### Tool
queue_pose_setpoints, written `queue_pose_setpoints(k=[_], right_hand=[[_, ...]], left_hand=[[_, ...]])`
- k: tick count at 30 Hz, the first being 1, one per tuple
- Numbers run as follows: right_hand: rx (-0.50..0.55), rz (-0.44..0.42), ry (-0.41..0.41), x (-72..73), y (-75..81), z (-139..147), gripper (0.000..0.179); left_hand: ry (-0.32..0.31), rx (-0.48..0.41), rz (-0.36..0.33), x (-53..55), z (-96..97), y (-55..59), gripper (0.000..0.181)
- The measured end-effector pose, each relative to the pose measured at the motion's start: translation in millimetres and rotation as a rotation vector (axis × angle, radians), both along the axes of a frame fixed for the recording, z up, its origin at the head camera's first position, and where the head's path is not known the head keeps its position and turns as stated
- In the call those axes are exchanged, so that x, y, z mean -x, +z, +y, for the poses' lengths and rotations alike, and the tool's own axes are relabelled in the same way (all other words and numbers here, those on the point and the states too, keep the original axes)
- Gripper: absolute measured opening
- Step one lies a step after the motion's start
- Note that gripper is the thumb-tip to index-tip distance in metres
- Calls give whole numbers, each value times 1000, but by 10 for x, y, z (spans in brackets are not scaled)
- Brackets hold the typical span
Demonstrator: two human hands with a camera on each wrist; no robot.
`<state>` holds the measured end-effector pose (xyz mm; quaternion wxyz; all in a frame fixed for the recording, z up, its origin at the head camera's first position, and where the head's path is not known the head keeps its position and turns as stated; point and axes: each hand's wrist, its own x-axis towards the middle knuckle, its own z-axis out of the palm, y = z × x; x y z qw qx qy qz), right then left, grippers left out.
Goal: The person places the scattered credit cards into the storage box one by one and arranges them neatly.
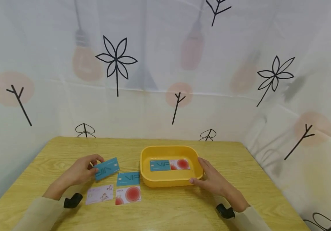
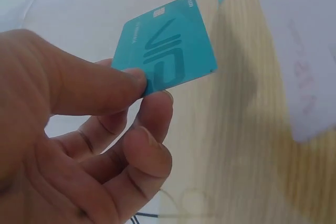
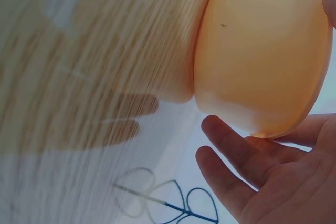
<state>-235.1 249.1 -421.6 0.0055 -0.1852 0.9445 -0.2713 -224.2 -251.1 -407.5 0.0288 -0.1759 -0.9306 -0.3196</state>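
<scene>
In the head view my left hand (image 1: 80,170) holds a blue VIP card (image 1: 107,168), tilted, left of the yellow tray. The left wrist view shows thumb and forefinger pinching one corner of that card (image 2: 165,45), the rest jutting out. On the table near this hand lie another blue VIP card (image 1: 128,179), a white card with a red circle (image 1: 128,195) and a pale pink card (image 1: 99,194). My right hand (image 1: 213,178) rests at the right end of the yellow tray (image 1: 169,183), thumb at its front rim, fingers loosely extended along the side wall (image 3: 262,56).
Inside the tray lie a blue VIP card (image 1: 159,165) and a white card with a red circle (image 1: 179,164), side by side. The wooden table (image 1: 177,211) meets a white printed cloth (image 1: 153,109) at its back and sides.
</scene>
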Motion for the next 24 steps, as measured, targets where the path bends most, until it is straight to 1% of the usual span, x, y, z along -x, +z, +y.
queue_pose_setpoints(k=[5,10,17,24], right_hand=[[-11,8,-5,-6,-32,9,104],[-16,23,2,6,-35,17,103],[-14,30,3,15,-29,10,102],[-6,7,-5,16,-15,22,104]], left_hand=[[-28,-22,40,61,96,57,29],[-69,-50,57,83,233,156,29],[-119,-63,56,166,408,245,28],[-212,-75,44,243,641,311,27]])
